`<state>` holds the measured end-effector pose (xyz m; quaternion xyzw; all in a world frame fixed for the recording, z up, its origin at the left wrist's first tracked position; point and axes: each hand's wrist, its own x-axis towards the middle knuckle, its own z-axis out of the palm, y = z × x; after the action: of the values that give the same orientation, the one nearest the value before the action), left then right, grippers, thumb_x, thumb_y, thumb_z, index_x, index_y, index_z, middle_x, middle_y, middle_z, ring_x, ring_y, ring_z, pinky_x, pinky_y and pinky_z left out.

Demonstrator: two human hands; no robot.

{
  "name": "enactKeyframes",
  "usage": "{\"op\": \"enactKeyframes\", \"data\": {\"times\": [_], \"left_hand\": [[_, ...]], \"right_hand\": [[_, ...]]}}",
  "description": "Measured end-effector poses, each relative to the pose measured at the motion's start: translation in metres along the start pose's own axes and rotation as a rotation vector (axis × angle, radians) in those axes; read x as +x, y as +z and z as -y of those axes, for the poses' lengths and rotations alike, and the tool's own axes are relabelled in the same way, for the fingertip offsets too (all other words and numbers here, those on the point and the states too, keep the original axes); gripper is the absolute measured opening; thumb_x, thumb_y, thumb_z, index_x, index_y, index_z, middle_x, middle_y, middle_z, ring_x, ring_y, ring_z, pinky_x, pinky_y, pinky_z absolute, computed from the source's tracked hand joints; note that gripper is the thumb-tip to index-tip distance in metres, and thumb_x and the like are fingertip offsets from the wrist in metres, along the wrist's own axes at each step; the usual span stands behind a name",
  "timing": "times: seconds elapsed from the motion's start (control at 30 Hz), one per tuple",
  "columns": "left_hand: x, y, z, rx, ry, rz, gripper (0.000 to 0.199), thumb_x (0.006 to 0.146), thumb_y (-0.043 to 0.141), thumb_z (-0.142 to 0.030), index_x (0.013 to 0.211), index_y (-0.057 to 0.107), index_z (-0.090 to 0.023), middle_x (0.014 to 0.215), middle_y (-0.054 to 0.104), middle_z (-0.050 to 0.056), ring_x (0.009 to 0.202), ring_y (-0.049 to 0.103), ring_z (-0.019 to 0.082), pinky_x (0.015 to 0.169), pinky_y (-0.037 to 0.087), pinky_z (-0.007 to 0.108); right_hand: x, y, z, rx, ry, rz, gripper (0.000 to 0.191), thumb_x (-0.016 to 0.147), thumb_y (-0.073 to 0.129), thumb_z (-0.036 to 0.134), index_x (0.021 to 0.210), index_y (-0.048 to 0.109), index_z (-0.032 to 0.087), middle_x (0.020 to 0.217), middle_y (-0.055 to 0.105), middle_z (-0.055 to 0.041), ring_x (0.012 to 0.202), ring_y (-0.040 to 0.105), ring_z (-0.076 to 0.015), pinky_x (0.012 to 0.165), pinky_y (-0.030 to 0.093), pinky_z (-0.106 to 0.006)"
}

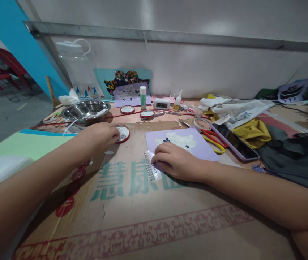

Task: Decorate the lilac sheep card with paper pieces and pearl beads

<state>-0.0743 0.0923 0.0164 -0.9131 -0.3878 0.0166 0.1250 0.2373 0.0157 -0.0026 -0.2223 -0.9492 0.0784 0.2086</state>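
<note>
My left hand (101, 136) reaches over a small red-rimmed lid (126, 134) holding whitish bits. Its fingers are bent together at the lid's near side, and whatever lies between the fingertips is hidden. My right hand (174, 161) rests with curled fingers on a clear sheet of silvery pearl beads (149, 168), pressing it against the cardboard. That sheet overlaps the lower left of a purple card (206, 153). On the card are a white fabric shape (179, 139) and dark blue flowers (187, 146), partly covered by my right hand.
Behind the lid stand a steel bowl (87, 112), a glue stick (143, 98), a small digital clock (161, 104) and a glue bottle (178, 101). Right of the card lie yellow-and-red-handled tools (215, 139), a phone (235, 141) and cloth scraps (292, 162). Green sheets (42, 142) lie left.
</note>
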Motion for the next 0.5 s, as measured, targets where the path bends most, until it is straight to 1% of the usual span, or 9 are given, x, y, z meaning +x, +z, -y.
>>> {"op": "enactKeyframes", "data": {"times": [0.1,0.23,0.43,0.5], "left_hand": [[0.001,-0.006,-0.003,0.014,-0.069,0.015,0.026,0.092,0.047,-0.028,0.077,0.065,-0.017,0.077,0.066,0.008,0.073,0.061,0.021,0.066,0.041,0.031],[0.002,-0.007,-0.009,-0.021,-0.147,0.016,0.024,0.093,0.047,-0.028,0.083,0.065,-0.017,0.084,0.069,0.009,0.077,0.063,0.023,0.065,0.039,0.031],[0.0,-0.004,-0.011,-0.058,-0.236,0.008,0.024,0.096,0.047,-0.032,0.091,0.067,-0.02,0.079,0.07,0.006,0.063,0.059,0.021,0.056,0.033,0.032],[-0.001,-0.002,-0.009,-0.057,-0.226,-0.012,0.024,0.097,0.046,-0.033,0.09,0.066,-0.021,0.077,0.069,0.006,0.062,0.058,0.02,0.056,0.033,0.032]], "right_hand": [[0.0,0.0,0.0,0.0,-0.003,-0.001,0.022,0.1,0.047,0.017,0.1,0.069,0.014,0.097,0.065,-0.0118,0.088,0.057,-0.0216,0.081,0.048,-0.035],[0.0,0.001,-0.001,0.002,-0.004,0.0,0.023,0.099,0.047,0.017,0.101,0.07,0.013,0.098,0.065,-0.0121,0.088,0.057,-0.0217,0.081,0.047,-0.035],[0.0,0.0,-0.001,0.001,-0.006,0.001,0.022,0.099,0.048,0.016,0.101,0.07,0.014,0.098,0.065,-0.0118,0.088,0.057,-0.0216,0.081,0.047,-0.034],[0.0,0.001,-0.001,0.002,-0.004,0.001,0.022,0.099,0.048,0.016,0.101,0.07,0.014,0.098,0.065,-0.0119,0.089,0.057,-0.0216,0.081,0.047,-0.034]]}}
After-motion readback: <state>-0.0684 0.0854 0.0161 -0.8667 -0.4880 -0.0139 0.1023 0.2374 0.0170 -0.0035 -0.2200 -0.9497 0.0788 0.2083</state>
